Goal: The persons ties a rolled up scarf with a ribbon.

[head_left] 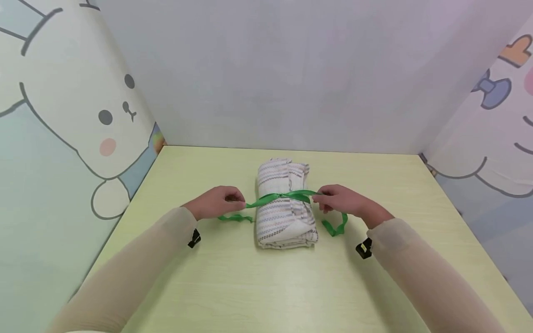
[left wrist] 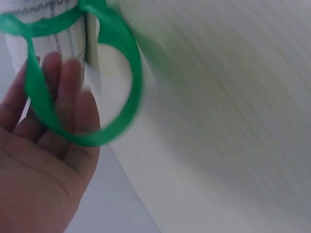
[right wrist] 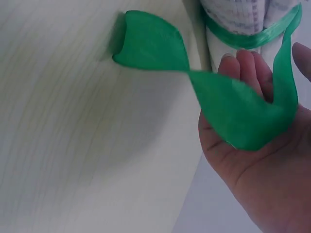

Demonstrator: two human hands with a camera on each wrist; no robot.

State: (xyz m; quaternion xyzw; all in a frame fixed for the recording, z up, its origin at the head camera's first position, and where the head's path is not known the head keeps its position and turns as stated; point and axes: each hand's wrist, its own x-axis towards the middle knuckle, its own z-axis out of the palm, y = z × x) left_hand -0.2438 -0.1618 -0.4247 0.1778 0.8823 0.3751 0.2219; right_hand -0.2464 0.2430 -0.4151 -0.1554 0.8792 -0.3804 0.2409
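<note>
A folded white cloth (head_left: 275, 227) with thin coloured stripes lies as a bundle in the middle of the table. A green ribbon (head_left: 268, 200) runs around its middle and crosses at a small knot on top. To the left of the bundle, my left hand (head_left: 220, 202) pinches one end of the ribbon; its tail loops below the fingers in the left wrist view. At the right side my right hand (head_left: 339, 200) pinches the other end. That tail drapes over the palm in the right wrist view and trails onto the table.
The pale yellow table (head_left: 266, 286) meets a plain light wall (head_left: 266, 83) at its back edge. Side panels with cartoon animals (head_left: 83, 92) stand left and right. A small black device (head_left: 364, 249) sits under the right wrist, with another (head_left: 194, 238) under the left.
</note>
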